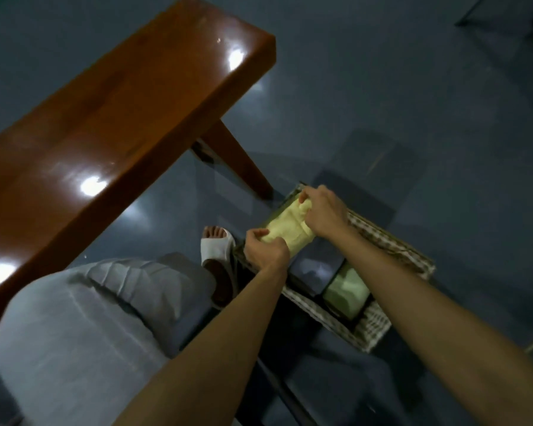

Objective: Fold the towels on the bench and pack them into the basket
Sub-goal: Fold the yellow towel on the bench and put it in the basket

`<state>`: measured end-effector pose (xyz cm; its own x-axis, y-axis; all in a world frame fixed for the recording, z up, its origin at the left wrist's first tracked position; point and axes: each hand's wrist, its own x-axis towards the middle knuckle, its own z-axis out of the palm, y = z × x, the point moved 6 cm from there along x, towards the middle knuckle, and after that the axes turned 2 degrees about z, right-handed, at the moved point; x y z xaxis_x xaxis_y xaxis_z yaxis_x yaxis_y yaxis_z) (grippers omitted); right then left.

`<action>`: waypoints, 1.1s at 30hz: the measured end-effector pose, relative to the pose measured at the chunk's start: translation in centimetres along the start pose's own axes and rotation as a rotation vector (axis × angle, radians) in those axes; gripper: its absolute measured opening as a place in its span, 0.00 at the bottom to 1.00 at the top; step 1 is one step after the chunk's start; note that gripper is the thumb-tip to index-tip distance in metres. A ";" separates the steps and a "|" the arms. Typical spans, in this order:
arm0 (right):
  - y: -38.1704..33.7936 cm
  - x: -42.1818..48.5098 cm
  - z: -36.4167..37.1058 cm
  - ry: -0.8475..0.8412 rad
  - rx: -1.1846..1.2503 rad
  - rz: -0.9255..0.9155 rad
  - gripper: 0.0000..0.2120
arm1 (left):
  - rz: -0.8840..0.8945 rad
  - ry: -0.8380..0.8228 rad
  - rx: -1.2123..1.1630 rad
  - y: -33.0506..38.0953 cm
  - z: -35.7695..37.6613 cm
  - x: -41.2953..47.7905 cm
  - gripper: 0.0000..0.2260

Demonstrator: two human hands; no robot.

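Note:
A folded yellow towel lies at the far end of the woven basket on the floor. My left hand grips the towel's near edge, fingers curled on it. My right hand grips its far right side, thumb and fingers pinching the cloth. Inside the basket a dark folded towel sits in the middle and a pale green folded towel lies at the near end. The brown wooden bench stretches across the upper left with no towel on the part in view.
My knee in light grey trousers is at the lower left, and my foot in a white slipper stands right beside the basket. A bench leg slants down toward the basket's far corner. Glossy dark floor surrounds everything.

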<state>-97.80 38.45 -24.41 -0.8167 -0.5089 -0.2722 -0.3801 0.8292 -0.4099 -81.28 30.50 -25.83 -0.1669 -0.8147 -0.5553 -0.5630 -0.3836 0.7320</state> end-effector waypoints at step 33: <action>5.6 2.9 13.4 -0.272 -0.247 -0.283 0.29 | 0.377 -0.814 1.171 -9.7 9.8 3.7 0.31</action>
<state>-96.45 38.53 -39.10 -0.5347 -0.7381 -0.4115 -0.6908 0.6622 -0.2903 -84.35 35.42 -38.86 -0.6246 -0.1693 -0.7623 -0.6366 0.6758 0.3715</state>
